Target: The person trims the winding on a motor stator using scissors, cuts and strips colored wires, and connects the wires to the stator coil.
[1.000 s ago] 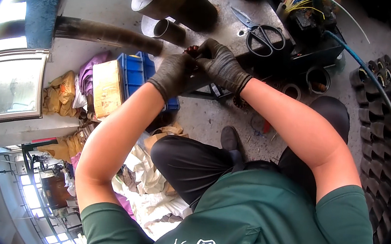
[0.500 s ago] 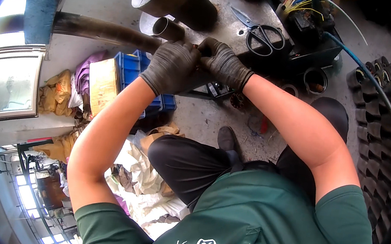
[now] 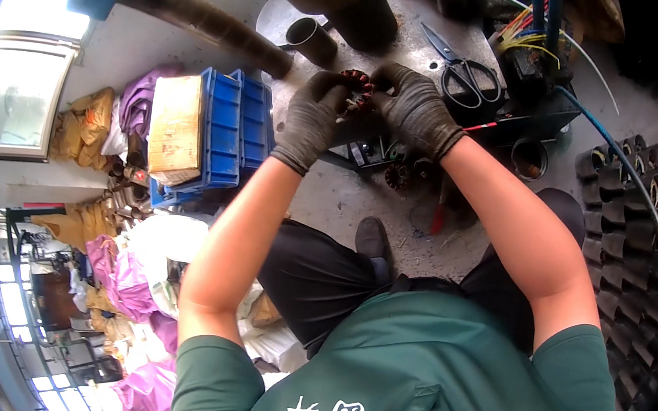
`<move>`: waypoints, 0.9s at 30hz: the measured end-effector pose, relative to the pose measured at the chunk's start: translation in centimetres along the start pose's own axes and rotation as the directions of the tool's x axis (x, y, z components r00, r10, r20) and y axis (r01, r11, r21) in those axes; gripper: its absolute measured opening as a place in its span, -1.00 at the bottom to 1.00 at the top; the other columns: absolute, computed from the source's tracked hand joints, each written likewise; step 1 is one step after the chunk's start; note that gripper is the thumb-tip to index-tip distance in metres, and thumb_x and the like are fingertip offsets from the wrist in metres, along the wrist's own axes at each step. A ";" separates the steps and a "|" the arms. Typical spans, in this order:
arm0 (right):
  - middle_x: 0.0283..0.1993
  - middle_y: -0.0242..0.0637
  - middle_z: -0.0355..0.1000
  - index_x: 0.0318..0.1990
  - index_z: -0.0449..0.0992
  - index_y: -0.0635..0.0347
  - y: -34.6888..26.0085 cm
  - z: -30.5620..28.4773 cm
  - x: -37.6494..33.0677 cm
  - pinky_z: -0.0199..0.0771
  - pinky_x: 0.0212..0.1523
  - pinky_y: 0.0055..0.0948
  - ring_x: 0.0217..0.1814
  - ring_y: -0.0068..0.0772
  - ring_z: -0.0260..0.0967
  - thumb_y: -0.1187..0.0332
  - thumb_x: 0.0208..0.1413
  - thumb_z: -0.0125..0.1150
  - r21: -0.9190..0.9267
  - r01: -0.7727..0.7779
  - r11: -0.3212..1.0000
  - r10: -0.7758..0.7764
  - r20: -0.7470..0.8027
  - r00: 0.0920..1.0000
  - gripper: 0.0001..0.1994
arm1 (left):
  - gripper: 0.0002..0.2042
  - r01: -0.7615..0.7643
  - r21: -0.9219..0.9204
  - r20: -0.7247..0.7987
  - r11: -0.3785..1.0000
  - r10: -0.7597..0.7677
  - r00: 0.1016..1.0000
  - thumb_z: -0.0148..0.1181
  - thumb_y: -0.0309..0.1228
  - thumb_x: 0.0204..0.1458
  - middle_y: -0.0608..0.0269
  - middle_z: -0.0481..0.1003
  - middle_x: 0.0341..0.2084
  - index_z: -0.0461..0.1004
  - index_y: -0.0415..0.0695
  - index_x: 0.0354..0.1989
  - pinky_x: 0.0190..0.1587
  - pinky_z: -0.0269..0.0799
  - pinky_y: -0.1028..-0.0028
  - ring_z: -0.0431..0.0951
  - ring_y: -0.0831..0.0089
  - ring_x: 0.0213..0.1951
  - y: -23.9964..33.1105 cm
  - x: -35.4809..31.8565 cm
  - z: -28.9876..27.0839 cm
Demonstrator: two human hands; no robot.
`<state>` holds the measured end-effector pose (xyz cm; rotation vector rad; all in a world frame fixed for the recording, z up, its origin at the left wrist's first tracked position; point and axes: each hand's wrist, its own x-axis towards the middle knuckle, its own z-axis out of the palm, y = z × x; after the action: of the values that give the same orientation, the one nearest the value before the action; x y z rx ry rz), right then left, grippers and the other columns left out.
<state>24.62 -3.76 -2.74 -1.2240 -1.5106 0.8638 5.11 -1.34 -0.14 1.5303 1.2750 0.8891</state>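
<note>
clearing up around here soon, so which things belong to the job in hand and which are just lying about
Job in hand:
- round red-and-dark part, held in the gloved left hand
- gloved right hand, close beside it

Probably just lying about:
- scissors
- short open tube
- blue crates
- tan box

Via the head cam I count: 1 left hand [image 3: 312, 114] + 1 right hand [image 3: 419, 112], both gloved (tot. 2); 1 wound ring [image 3: 357, 83] at the hands + 1 lower ring [image 3: 397, 177] (tot. 2); 1 pr. scissors [image 3: 460, 62]; 1 short tube [image 3: 320, 49]; 1 cardboard box [image 3: 177, 131]; min. 2 blue crates [image 3: 224, 129]; 1 visible shoe [image 3: 372, 239]. Dark sleeves [image 3: 623, 255], far R: many, too tightly packed for me to tally. Coloured wires [image 3: 526, 40]: several, exact qty. unclear.
</note>
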 end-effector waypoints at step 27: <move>-0.34 -0.46 0.55 -0.14 0.62 0.18 -1.1 -2.3 -4.4 0.46 -0.41 -0.60 -0.40 -0.67 0.46 0.28 0.27 0.24 0.271 -0.600 0.753 0.481 0.396 0.782 -0.82 | -0.81 0.284 -0.630 -0.046 0.723 -0.400 0.916 0.25 -0.40 0.22 0.16 0.60 -0.25 0.55 -0.21 -0.06 -0.20 0.58 0.47 0.68 0.34 -0.21 -3.3 -5.9 4.6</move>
<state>26.59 -8.38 -2.22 -1.2898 -1.1179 1.7304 7.21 -7.95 -4.54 0.6762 1.1792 1.0724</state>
